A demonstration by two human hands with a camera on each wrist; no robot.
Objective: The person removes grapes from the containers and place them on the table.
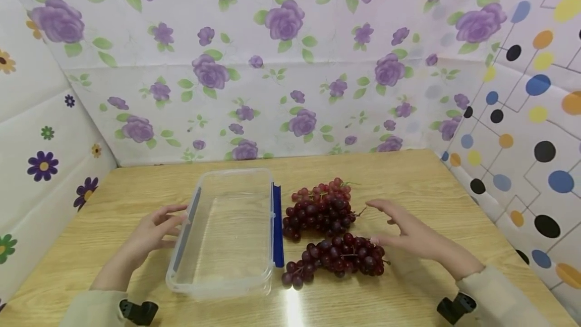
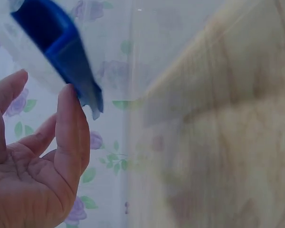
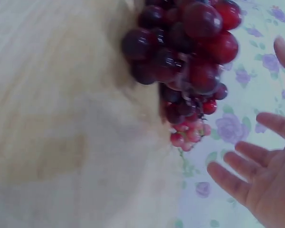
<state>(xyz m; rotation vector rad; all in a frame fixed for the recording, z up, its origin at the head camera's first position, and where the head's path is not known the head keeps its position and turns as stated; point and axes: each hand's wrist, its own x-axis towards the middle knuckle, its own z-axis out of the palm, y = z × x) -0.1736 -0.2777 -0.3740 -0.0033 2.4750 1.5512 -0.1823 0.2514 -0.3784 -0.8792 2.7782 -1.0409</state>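
Note:
A clear plastic container [image 1: 227, 231] with blue side latches [image 1: 278, 226] stands on the table, its open top showing a bare inside. My left hand [image 1: 152, 231] is at its left side, fingers loosely bent; in the left wrist view the fingertips are right at a blue latch [image 2: 69, 52]. To the right of the container lie three grape bunches: a small light red one [image 1: 324, 192] at the back, a dark one [image 1: 317, 217] in the middle and another dark one [image 1: 338, 256] in front. My right hand [image 1: 408, 231] hovers beside the dark bunches, fingers spread and holding nothing.
The wooden table [image 1: 386, 175] meets a flowered cloth wall [image 1: 254, 100] at the back. Cloth walls also close off the left side and the dotted right side [image 1: 535, 165]. Small black devices [image 1: 138, 312] are worn at both wrists.

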